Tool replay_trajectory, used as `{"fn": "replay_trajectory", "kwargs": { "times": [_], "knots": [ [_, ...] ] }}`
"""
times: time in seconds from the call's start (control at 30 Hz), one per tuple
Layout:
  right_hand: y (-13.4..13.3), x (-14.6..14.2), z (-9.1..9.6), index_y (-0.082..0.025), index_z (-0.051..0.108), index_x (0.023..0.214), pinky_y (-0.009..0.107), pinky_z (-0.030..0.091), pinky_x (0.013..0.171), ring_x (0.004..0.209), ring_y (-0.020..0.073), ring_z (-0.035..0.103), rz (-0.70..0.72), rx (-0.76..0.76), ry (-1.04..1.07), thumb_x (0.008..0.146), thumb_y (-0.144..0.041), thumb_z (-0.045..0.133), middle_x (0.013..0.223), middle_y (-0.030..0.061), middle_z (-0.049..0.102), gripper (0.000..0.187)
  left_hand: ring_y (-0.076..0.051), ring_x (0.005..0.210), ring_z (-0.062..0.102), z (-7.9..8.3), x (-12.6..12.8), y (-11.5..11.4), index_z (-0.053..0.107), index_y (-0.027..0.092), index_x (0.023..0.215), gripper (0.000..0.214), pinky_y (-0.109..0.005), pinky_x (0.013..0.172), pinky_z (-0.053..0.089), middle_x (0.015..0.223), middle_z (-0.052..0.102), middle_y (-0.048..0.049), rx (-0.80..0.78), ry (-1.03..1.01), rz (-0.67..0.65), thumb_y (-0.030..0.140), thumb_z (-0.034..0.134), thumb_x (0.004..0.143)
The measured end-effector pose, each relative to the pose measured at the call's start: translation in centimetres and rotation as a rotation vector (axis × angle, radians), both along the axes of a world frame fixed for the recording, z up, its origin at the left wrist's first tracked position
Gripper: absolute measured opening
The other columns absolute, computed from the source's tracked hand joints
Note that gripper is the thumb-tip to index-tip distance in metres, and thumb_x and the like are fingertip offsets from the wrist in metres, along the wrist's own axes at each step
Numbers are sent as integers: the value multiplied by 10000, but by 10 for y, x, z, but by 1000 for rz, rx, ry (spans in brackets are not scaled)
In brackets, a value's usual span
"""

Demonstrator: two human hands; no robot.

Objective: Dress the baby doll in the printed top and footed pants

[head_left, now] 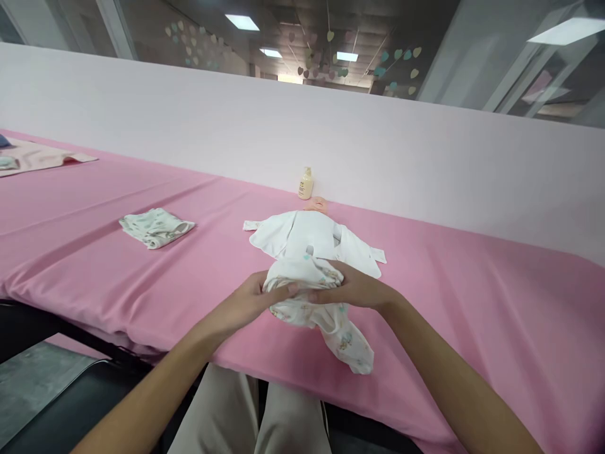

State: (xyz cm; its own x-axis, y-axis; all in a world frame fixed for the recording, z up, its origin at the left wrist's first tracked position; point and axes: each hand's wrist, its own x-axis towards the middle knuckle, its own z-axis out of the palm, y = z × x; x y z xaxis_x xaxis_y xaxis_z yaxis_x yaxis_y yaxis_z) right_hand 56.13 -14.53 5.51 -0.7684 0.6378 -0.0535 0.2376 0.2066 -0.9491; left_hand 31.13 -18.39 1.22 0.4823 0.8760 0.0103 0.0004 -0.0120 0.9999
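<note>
A baby doll (316, 203) lies on its back on the pink table (472, 302), head toward the wall, in a white top (302, 236) with sleeves spread out. Over its lower body is a pair of white patterned pants (331, 321), bunched at the waist, one leg trailing toward the table's near edge. My left hand (246, 302) grips the left side of the bunched waistband, fingers curled into the cloth. On the right side of the same waistband my right hand (352, 287) is closed on the fabric. Both thumbs meet near the middle.
A folded patterned garment (155, 227) lies to the left on the table. A small cream bottle (305, 183) stands by the white wall behind the doll. A peach cloth (33, 156) lies at the far left. My legs in beige trousers (246, 413) are below the table edge.
</note>
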Motion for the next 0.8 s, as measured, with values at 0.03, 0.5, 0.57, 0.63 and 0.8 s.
{"fn": "replay_trajectory", "kwargs": {
  "times": [0.03,0.5,0.57,0.63,0.8],
  "knots": [
    [-3,-2,-5,-223,745,1213,362,561,902,1035,229,700,-31,-11,-35,854,-466,835,1107,47,758,443,-308,1116,721,-7,1,-4,752,226,1205,439,-413,1022,558,1219,779,-82,-25,-12,31,550,746,908],
    [-21,-33,-67,-235,744,1087,350,519,792,938,257,701,-456,141,-294,909,-474,708,1000,43,776,300,-335,1217,656,-81,3,-8,634,217,1290,414,-478,1071,472,1269,751,-103,178,307,372,490,569,986],
    [-25,-39,-75,-221,702,1043,329,484,765,907,246,687,-517,298,-352,916,-399,670,979,45,764,221,-340,1185,650,-91,4,-7,633,225,1187,318,-501,1100,413,1123,774,-84,254,443,438,457,526,998],
    [-29,-44,-80,-214,646,1061,318,449,749,909,251,675,-589,425,-453,899,-378,671,996,59,752,231,-329,1122,664,-97,5,-6,617,227,1103,261,-523,1125,353,1014,768,-69,337,540,452,417,460,1019],
    [-36,-58,-87,-175,529,1230,332,411,726,960,311,679,-656,551,-652,889,-441,702,1064,133,727,465,-304,1007,686,-99,7,-3,600,217,1015,275,-542,1122,315,926,739,-67,454,671,398,338,354,1041]
  ]
}}
